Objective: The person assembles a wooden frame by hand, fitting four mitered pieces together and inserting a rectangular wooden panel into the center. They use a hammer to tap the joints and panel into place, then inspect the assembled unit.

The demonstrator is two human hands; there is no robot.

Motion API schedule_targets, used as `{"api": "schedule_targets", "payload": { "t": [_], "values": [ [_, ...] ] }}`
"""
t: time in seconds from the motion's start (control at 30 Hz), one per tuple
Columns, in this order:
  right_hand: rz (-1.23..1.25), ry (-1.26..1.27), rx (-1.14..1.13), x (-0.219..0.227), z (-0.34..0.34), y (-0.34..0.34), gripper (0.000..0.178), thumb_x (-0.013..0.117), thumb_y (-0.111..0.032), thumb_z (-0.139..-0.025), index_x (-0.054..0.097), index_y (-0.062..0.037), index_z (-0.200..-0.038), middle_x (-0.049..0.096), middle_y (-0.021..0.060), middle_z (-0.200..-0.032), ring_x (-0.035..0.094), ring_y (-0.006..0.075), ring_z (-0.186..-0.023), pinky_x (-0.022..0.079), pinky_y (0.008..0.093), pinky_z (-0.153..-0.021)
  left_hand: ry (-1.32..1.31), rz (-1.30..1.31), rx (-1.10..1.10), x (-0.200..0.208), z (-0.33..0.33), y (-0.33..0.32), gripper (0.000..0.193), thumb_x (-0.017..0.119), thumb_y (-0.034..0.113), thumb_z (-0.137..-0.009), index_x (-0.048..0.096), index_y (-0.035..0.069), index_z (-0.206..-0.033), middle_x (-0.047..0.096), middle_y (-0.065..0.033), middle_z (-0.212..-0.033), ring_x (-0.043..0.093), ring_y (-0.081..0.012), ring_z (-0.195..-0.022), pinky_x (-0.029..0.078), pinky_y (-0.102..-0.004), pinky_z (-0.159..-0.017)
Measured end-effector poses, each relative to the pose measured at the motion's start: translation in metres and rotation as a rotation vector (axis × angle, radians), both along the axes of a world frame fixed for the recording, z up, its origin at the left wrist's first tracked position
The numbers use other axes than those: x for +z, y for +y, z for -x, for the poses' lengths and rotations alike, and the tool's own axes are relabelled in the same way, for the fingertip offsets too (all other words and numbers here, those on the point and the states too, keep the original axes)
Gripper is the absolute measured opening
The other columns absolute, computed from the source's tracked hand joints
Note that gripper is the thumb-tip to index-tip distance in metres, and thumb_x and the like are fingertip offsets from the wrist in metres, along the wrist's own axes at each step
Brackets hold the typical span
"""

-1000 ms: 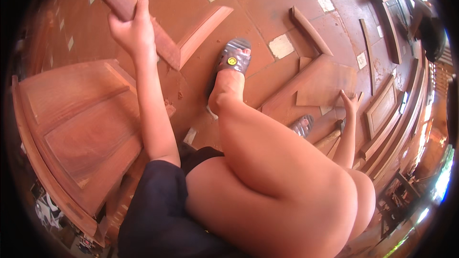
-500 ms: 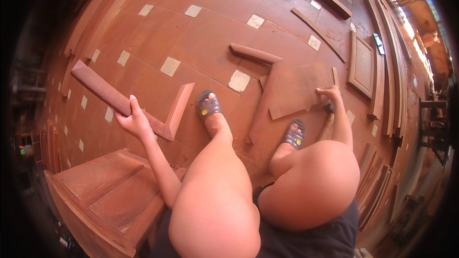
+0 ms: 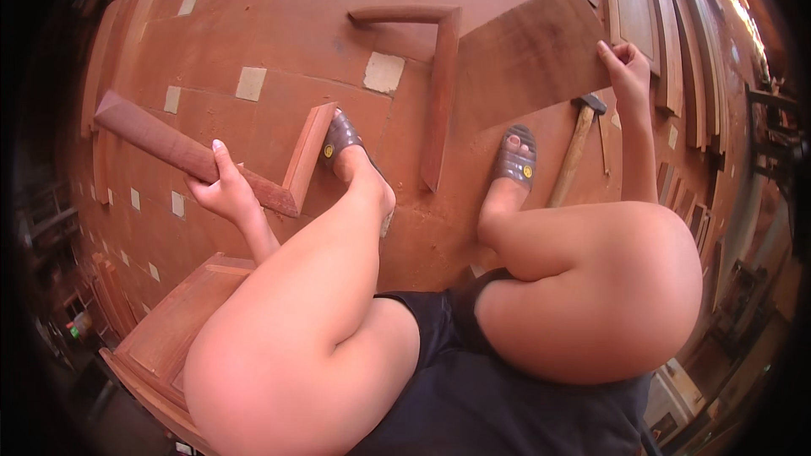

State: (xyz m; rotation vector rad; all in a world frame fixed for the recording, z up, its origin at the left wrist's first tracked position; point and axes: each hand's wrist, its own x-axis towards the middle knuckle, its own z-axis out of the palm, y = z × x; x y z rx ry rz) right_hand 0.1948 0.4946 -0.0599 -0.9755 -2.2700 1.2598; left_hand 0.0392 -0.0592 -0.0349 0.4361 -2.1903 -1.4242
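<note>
My left hand [image 3: 226,187] is closed around the long arm of an L-shaped wooden frame piece [image 3: 160,137]; its short arm rises beside my left sandal. My right hand [image 3: 627,69] pinches the right edge of a flat brown wooden panel [image 3: 532,55], which is raised and tilted. A second L-shaped frame piece [image 3: 441,93] lies on the floor, its long arm along the panel's left side. Below the panel, next to my right sandal, lies a hammer [image 3: 577,139] with a wooden handle and dark head.
A finished-looking panelled wooden piece [image 3: 182,312] stands at lower left, by my left leg. Long boards [image 3: 693,59] and a small framed panel [image 3: 635,13] lie along the right. More planks [image 3: 127,34] run along the far left. The floor [image 3: 321,42] is reddish tile with pale square insets.
My right hand has lifted the panel and drawn it up and to the right, uncovering the hammer head. My left hand still holds its frame piece. My knees have spread and the view has shifted.
</note>
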Motion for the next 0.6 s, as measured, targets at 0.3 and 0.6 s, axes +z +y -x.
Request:
{"api": "schedule_targets", "payload": {
  "t": [0.3,0.6],
  "values": [
    [-0.186,-0.014,-0.069,0.047,-0.013,0.002,0.026,0.076,-0.022,-0.091,0.061,-0.0047,-0.079,0.055,-0.0056,-0.07,0.046,0.0027,-0.063,0.037,0.021,-0.056,-0.009,0.028,-0.024,0.002,-0.006,0.013,0.049,0.076,0.019,-0.089,0.052,-0.007,-0.123,0.063,-0.0148,-0.108,0.063,-0.0175,-0.078,0.055,-0.0287,-0.059],
    [-0.405,-0.122,-0.044,0.071,-0.028,-0.01,0.029,0.075,-0.024,-0.09,0.058,-0.0037,-0.077,0.055,-0.002,-0.068,0.047,0.0058,-0.062,0.038,0.0241,-0.056,0.105,0.185,-0.047,0.012,-0.017,0.049,0.055,0.08,0.02,-0.086,0.051,-0.009,-0.123,0.062,-0.0167,-0.112,0.065,-0.0193,-0.087,0.058,-0.0303,-0.069]
  ]
}}
